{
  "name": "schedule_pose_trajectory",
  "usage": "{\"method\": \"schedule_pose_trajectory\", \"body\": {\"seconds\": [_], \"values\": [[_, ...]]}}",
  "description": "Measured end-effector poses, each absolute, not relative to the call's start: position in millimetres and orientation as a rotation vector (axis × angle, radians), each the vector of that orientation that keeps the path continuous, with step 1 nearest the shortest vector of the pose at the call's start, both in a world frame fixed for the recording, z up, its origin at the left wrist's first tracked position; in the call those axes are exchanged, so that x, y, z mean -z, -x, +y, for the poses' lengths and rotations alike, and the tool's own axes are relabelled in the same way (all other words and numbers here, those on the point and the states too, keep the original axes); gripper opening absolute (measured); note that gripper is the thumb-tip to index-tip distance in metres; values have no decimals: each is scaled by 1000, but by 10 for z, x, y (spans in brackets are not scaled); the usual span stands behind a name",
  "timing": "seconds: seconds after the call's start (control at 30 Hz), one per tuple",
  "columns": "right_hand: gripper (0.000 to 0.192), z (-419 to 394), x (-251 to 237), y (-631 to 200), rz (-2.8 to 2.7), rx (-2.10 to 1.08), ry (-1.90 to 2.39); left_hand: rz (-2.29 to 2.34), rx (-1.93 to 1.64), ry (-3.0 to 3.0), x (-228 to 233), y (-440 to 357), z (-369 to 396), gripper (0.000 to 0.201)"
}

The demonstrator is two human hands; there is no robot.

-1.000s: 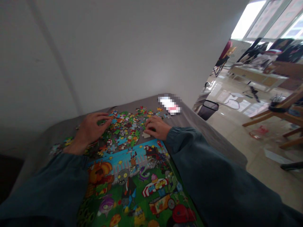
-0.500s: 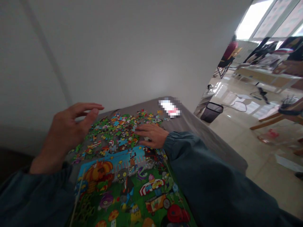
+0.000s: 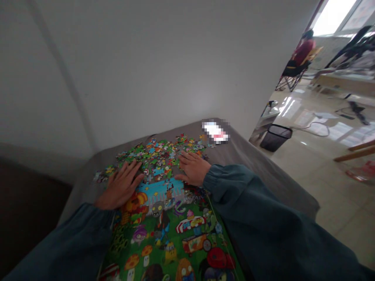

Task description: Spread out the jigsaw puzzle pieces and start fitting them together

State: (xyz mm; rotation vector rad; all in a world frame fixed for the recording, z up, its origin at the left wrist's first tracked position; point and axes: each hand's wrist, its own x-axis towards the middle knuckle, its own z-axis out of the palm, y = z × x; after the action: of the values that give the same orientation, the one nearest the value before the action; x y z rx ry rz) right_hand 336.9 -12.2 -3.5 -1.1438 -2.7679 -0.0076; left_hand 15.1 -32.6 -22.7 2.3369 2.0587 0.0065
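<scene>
A heap of small jigsaw puzzle pieces (image 3: 161, 150) is spread over the grey cloth beyond a colourful cartoon puzzle picture (image 3: 172, 230). My left hand (image 3: 121, 185) lies flat, fingers stretched, over the left side of the pieces and the picture's upper left corner. On the right, my right hand (image 3: 193, 169) rests palm down on the right part of the pile, fingers extended, near the picture's top right corner. Neither hand grips anything visible. What lies under the palms is hidden.
The grey cloth (image 3: 246, 156) covers the table, which stands against a pale wall (image 3: 146, 70). A blurred, bright phone-like object (image 3: 215, 132) lies at the back right. Off the table's right side stand a black mesh bin (image 3: 275, 137) and a seated person (image 3: 303, 52).
My left hand has come down from above the left side onto the pieces, moving right. My right hand stays over the pile, shifted slightly. The view has turned a little left.
</scene>
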Motion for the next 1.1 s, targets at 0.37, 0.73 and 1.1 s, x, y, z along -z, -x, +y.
{"method": "schedule_pose_trajectory", "body": {"seconds": [0.37, 0.73, 1.1], "values": [[77, -51, 320, -3298, -2775, -138, 1004, 1918, 106, -2420, 153, -447, 363, 78], [78, -52, 276, -3299, -2807, -189, 1009, 1926, 110, -2405, 168, -312, 691, 76], [76, -38, 288, -3300, -2790, -230, 1008, 1986, 217, -2341, 201, 132, 362, 80]]}}
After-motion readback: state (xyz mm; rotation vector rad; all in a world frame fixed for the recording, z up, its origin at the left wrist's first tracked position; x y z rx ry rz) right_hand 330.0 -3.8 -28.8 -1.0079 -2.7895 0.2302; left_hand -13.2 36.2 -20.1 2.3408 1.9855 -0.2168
